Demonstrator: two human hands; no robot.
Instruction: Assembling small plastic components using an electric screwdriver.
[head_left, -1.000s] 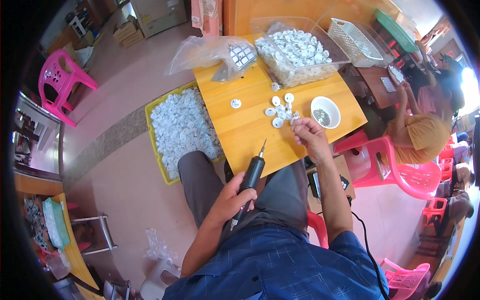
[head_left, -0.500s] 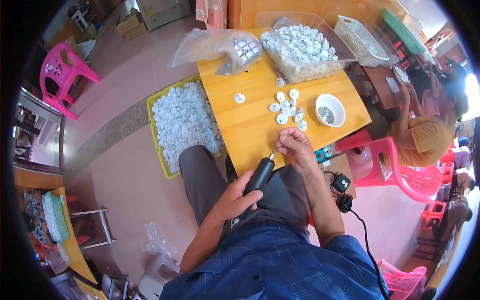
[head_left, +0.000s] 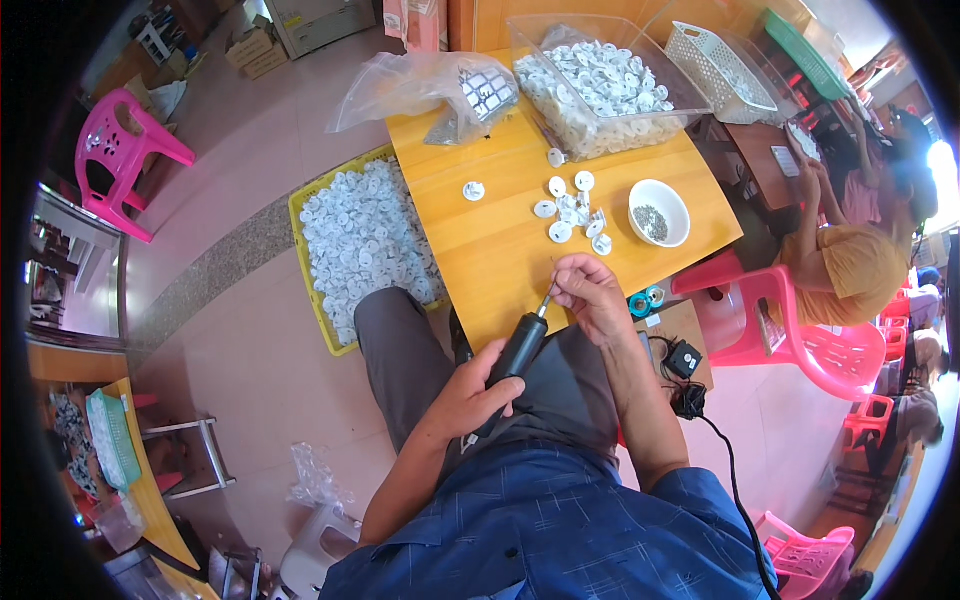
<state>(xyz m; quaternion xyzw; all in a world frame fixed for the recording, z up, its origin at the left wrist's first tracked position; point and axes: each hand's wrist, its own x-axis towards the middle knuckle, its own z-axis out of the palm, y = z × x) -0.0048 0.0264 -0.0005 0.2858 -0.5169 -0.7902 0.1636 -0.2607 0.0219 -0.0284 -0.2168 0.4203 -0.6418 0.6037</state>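
Observation:
Wrapped in my left hand (head_left: 468, 396) is a black electric screwdriver (head_left: 519, 348), tilted up toward the table with its metal bit pointing away from me. At the bit's end my right hand (head_left: 592, 292) pinches with thumb and forefinger. Whatever sits between those fingertips is too small to make out. Beyond them, a loose group of round white plastic parts (head_left: 568, 208) lies on the yellow wooden table (head_left: 480, 262). One more white part (head_left: 473, 190) lies apart to the left. Small metal screws (head_left: 653, 226) fill the bottom of a white bowl (head_left: 680, 212) at the right.
Left of the table, a yellow crate (head_left: 297, 232) on the floor is full of white parts. A clear bin (head_left: 612, 146) of parts and a plastic bag (head_left: 375, 95) occupy the table's far side. A pink chair (head_left: 790, 310) and a seated person (head_left: 850, 270) are at right.
Both hands and the screwdriver keep nearly the same pose. The view has shifted slightly, so the table and its parts appear a little further up and left.

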